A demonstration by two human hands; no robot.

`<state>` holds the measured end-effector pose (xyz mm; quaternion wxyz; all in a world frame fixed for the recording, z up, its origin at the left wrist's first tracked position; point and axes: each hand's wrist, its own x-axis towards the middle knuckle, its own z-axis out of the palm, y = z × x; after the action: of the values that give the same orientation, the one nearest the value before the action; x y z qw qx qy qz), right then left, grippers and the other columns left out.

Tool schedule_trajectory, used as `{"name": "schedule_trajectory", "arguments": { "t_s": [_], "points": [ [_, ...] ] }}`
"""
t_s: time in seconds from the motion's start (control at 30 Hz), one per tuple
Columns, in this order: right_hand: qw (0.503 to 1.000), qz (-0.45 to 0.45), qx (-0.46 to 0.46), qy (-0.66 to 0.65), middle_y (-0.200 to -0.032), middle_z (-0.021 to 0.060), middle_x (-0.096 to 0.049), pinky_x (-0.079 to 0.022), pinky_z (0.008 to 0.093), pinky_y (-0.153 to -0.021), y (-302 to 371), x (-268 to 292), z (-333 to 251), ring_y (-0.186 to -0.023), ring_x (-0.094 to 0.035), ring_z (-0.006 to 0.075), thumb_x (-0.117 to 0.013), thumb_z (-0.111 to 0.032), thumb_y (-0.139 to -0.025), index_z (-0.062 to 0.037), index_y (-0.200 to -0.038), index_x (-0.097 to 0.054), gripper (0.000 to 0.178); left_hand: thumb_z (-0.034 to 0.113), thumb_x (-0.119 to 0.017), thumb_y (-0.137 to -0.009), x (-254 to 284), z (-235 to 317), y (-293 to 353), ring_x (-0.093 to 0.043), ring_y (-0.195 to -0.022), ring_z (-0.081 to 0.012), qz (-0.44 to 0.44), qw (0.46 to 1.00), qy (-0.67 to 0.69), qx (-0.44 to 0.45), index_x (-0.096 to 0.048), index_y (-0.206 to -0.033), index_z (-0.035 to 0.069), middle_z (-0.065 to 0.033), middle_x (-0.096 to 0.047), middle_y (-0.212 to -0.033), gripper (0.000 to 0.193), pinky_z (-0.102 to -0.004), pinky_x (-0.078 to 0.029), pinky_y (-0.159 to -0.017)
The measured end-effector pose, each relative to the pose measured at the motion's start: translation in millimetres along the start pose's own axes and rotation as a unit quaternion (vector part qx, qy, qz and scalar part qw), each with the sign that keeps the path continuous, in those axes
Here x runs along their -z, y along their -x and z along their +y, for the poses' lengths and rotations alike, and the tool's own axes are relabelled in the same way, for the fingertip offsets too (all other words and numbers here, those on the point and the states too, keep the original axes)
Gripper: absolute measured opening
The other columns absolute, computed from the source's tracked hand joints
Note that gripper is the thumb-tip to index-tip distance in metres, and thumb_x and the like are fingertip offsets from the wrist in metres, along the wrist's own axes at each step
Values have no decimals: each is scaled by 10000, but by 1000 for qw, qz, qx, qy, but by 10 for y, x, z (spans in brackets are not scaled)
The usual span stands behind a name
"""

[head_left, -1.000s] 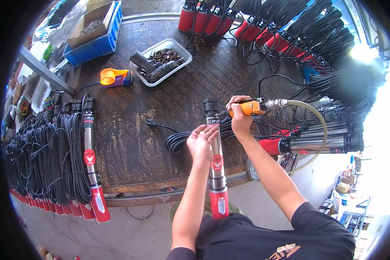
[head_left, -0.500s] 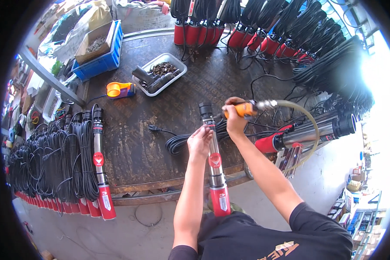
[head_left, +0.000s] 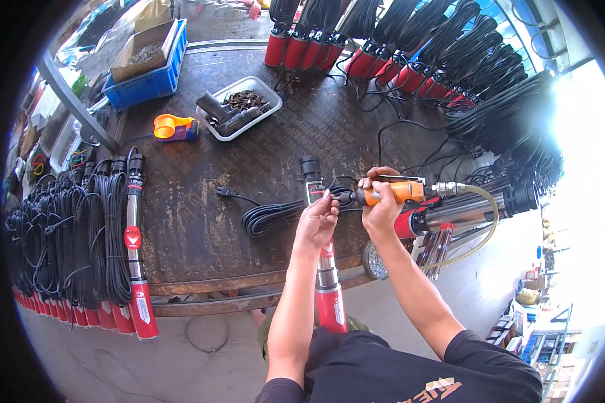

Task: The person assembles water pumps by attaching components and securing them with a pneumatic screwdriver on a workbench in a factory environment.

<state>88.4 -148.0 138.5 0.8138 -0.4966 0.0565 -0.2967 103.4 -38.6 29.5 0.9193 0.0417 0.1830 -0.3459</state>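
A slim submersible pump [head_left: 330, 305] with black top, steel body and red lower end lies across the near table edge, its red end toward me. My right hand [head_left: 381, 205] is wrapped round an orange air screwdriver [head_left: 405, 191], held level with its tip pointing left. The fingertips of my left hand [head_left: 318, 220] are pinched together at that tip, beside the pump's upper body. Whatever they hold is too small to make out. A coil of black cable [head_left: 272, 216] with a plug [head_left: 228, 193] lies left of the pump.
A white tray [head_left: 275, 106] holds small brown parts and a dark gun-shaped tool. Left of it are an orange-yellow tape dispenser-like item [head_left: 173, 127] and a blue crate [head_left: 124, 95]. Red-ended pumps with cables line the left [head_left: 143, 309] and far side [head_left: 363, 64]. A hose [head_left: 494, 221] loops right.
The screwdriver has come down and levelled, its tip now at my left fingertips. My left hand has shifted slightly right across the pump. The whole view has shifted a little.
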Motion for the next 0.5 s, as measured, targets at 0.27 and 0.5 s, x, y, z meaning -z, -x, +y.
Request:
{"name": "schedule_trajectory", "arguments": {
  "t_s": [0.27, 0.5],
  "points": [
    [990, -104, 24, 94, -983, 111, -631, -523, 330, -821, -125, 128, 351, -831, -615, 177, -506, 83, -858, -36, -1081, -538, 255, 262, -722, -946, -175, -68, -281, -468, -479, -89, 177, 983, 29, -35, -595, -840, 89, -11, -563, -643, 239, -192, -328, -393],
    [983, -102, 21, 149, -954, 79, -635, -529, 312, -793, -438, 137, 767, -816, -625, 164, -545, 60, -872, -54, -1062, -544, 222, 89, -514, -973, -168, 136, -613, -373, -440, -84, 184, 975, 111, -53, -572, -888, 47, 19, -479, -618, 112, -223, -268, -376]
  ]
}}
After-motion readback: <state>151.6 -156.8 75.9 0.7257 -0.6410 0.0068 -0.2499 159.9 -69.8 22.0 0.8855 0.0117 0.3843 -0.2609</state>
